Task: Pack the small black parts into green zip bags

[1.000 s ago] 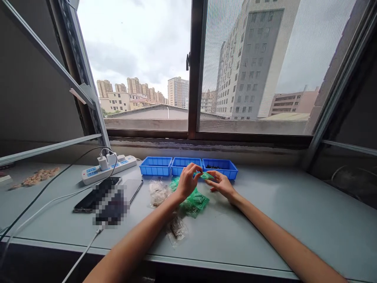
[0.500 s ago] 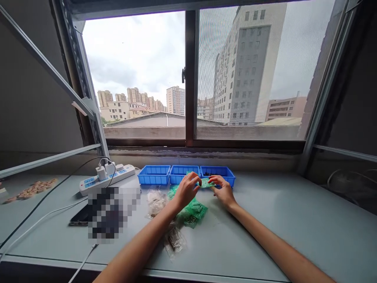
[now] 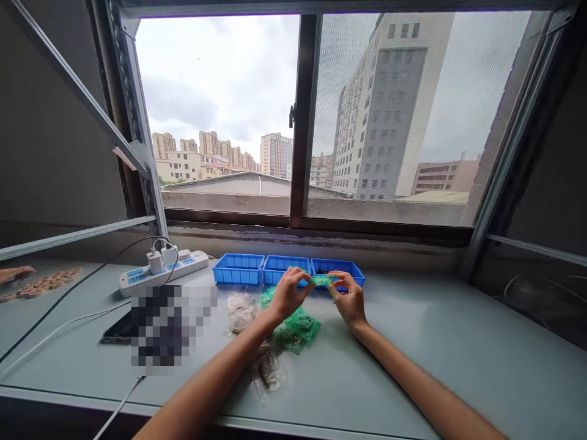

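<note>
Grey tabletop (image 3: 422, 348): ran below the window (image 3: 220, 85).
Power strip (image 3: 164, 274): lay left of blue bins (image 3: 238, 276).
Green packet (image 3: 322, 280): left hand (image 3: 285, 296) and right hand (image 3: 352, 300) pinched it, partly hiding the bins behind.

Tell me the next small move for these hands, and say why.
Perhaps pull the small translucent green plastic packet gently at both ends to work it open: the bare left hand and right hand pinch opposite ends, and it spans the gap between them. Whether it is already open is too small to tell.

No legible text, labels, brands, numbers, signs
</note>
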A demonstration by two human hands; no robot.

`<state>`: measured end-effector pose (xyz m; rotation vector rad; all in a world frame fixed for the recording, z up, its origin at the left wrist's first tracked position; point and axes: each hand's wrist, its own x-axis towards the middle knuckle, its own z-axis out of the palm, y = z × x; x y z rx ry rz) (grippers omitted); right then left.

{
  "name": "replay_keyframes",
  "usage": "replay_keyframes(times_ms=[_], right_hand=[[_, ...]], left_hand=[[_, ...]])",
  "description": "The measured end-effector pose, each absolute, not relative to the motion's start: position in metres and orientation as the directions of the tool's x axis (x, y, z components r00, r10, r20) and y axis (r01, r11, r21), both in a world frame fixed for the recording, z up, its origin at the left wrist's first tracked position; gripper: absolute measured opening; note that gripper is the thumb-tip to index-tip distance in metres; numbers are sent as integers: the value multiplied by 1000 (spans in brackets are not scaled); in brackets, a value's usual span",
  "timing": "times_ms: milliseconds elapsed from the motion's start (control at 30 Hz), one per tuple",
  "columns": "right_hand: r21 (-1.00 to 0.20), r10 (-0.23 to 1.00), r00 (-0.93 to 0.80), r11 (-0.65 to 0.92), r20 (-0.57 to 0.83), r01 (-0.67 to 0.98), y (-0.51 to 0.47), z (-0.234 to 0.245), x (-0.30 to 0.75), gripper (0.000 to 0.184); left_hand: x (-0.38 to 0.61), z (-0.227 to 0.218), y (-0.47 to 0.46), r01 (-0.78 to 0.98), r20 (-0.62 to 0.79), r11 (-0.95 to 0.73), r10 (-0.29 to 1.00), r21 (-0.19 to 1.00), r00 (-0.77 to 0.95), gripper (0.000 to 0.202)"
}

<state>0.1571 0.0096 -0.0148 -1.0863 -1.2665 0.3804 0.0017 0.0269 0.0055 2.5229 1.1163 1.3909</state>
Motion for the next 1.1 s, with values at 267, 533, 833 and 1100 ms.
replay_keyframes(times_ms=[267, 533, 833, 1100], right_hand=[[-897, 844, 305, 403, 440, 179, 17, -22, 154, 43], [-811, 847, 40, 492, 530, 317, 19, -24, 152, 27], [-576, 827, -375, 561, 418, 595, 3, -16, 149, 25], [-649, 855, -414, 510, 312, 565, 3, -16, 155, 52]], left_hand=[[-9, 16, 41, 421, 572, -510, 820, 750, -26, 14], [-14, 25, 67, 653, 563, -340, 811, 677, -160, 27], [0, 12, 79, 841, 530, -268, 848, 471, -27, 20], [-1, 15, 53, 863, 603, -362, 793, 352, 87, 22]])
